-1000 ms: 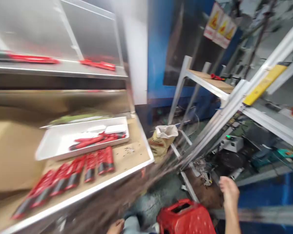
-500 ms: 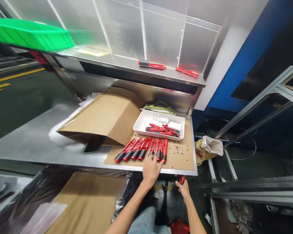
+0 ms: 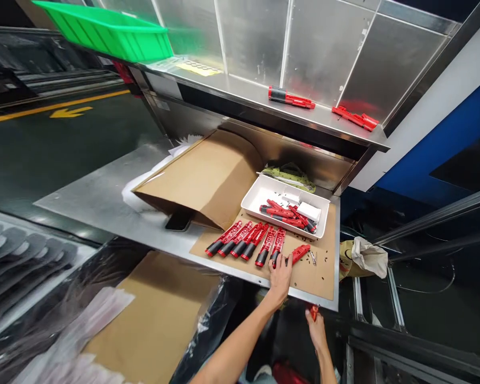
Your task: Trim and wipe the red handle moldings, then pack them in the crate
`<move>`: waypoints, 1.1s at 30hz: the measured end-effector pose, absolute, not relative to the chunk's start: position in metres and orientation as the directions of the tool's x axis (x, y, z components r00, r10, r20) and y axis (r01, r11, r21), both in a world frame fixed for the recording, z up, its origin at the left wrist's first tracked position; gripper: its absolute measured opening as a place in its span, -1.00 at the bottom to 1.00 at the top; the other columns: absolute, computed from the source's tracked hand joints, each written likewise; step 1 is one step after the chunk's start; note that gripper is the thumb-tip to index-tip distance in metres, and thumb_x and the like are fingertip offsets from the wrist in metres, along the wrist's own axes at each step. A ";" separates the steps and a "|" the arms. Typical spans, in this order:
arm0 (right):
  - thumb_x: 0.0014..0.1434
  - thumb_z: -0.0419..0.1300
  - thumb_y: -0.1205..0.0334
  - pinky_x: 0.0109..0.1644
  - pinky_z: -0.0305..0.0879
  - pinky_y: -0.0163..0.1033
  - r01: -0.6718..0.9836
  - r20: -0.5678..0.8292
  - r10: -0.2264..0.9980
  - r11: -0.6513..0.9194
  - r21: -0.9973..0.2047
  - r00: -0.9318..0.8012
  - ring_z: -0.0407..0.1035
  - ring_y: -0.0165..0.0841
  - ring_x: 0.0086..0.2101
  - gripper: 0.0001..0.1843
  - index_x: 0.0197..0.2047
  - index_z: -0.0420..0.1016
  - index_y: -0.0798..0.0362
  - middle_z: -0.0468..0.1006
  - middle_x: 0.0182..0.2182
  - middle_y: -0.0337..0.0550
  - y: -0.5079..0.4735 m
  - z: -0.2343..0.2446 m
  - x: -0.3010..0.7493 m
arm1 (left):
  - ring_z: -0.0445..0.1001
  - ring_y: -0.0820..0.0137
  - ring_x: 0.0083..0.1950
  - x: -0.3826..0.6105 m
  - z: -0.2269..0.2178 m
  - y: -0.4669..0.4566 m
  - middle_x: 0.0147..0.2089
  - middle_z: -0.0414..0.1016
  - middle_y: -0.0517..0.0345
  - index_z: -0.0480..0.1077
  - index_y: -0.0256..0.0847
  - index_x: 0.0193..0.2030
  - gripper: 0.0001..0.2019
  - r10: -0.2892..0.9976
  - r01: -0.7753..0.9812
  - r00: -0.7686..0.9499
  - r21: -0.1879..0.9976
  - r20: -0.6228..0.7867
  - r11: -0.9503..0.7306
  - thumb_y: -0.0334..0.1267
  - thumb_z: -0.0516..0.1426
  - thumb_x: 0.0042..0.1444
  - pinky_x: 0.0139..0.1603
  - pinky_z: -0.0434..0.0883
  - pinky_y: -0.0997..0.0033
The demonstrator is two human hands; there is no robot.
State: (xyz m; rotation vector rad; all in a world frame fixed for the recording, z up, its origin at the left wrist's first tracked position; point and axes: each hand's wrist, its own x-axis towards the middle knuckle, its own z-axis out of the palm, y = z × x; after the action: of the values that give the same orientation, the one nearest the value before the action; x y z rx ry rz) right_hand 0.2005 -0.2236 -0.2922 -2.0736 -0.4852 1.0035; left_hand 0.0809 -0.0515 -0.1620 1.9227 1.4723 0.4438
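Observation:
My left hand (image 3: 280,275) lies on the cardboard sheet (image 3: 316,277) at the bench's front edge, fingers closed on a red and black handle (image 3: 298,254) pulled a little apart from the row. Several more red and black handles (image 3: 246,240) lie side by side to its left. Behind them a white tray (image 3: 285,205) holds more of the same parts and a white block. My right hand (image 3: 315,324) hangs below the bench edge, pinching a small red piece (image 3: 313,311) that I cannot name. Small screws (image 3: 318,260) lie scattered on the cardboard.
A bent brown cardboard sheet (image 3: 204,178) leans on the steel bench with a dark phone (image 3: 178,222) under it. The shelf above carries two red parts (image 3: 290,97) and a green bin (image 3: 108,30). A lined cardboard box (image 3: 152,320) stands below left; a sack (image 3: 362,256) sits right.
The view swung from the machinery on the right to the bench. My left hand went from the row's end to one handle and drew it rightward; my right hand stays low with the red piece.

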 end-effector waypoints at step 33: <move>0.25 0.06 0.20 -0.43 0.29 -0.25 0.987 -0.508 0.861 -0.062 -0.150 -0.023 0.58 -0.11 -0.45 -0.60 0.15 0.37 -0.03 0.65 -0.44 -0.06 -0.445 -0.060 0.172 | 0.57 0.46 -0.37 -0.091 -0.200 -0.283 -0.28 0.56 0.08 0.42 -0.36 -0.17 -0.74 0.189 -0.405 0.505 -0.037 -0.842 0.914 -0.14 0.09 0.32 -0.42 0.55 0.54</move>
State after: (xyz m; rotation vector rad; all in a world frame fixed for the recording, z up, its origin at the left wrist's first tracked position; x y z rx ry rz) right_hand 0.1721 -0.4451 -0.0597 -2.3553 -2.3061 0.8352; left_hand -0.0914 -0.2833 -0.1998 -0.2424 0.9795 0.3627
